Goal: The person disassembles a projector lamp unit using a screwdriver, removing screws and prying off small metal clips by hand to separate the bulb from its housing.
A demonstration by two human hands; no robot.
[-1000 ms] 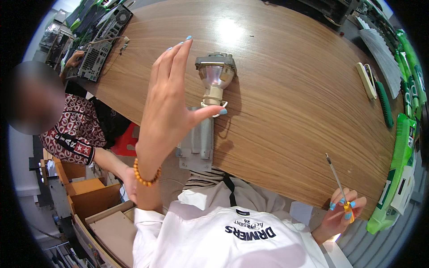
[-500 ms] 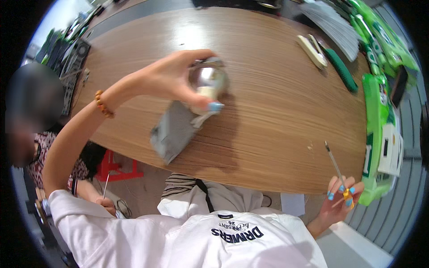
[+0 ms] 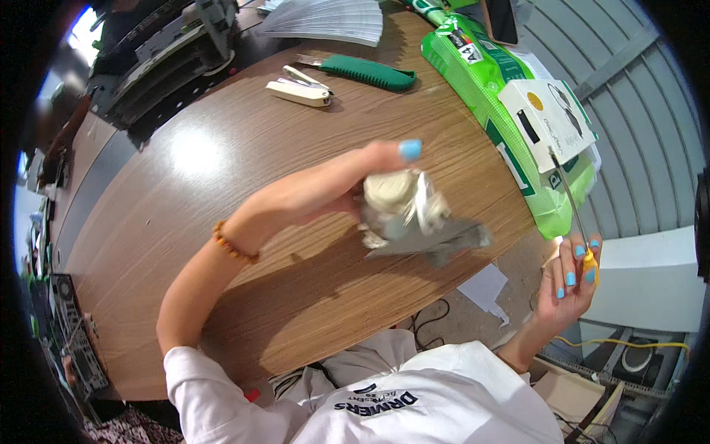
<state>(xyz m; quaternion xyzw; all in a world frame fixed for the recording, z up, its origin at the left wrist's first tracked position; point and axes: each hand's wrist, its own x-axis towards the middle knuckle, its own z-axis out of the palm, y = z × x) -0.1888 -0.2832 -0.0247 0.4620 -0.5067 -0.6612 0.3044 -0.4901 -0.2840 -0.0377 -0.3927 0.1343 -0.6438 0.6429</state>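
My left hand grips a blurred, rounded cream-and-metallic object just above or on the table; I cannot tell which. A flat grey piece sticks out from its lower right side. The thumb is raised along the top, and the other fingers are mostly hidden behind the object. Off the table's right edge, my right hand pinches the yellow handle of a slim screwdriver. Its metal shaft points up, with the tip in front of a white box.
A cream stapler and a green-handled tool lie at the back of the wooden table. Green plastic packs line its right edge, bearing the white box and a dark phone. Black equipment stands far left.
My view has swung right, so the table's things appear farther left. The object in my left hand has turned, its grey piece now pointing right instead of lower left. The screwdriver stays in my right hand.
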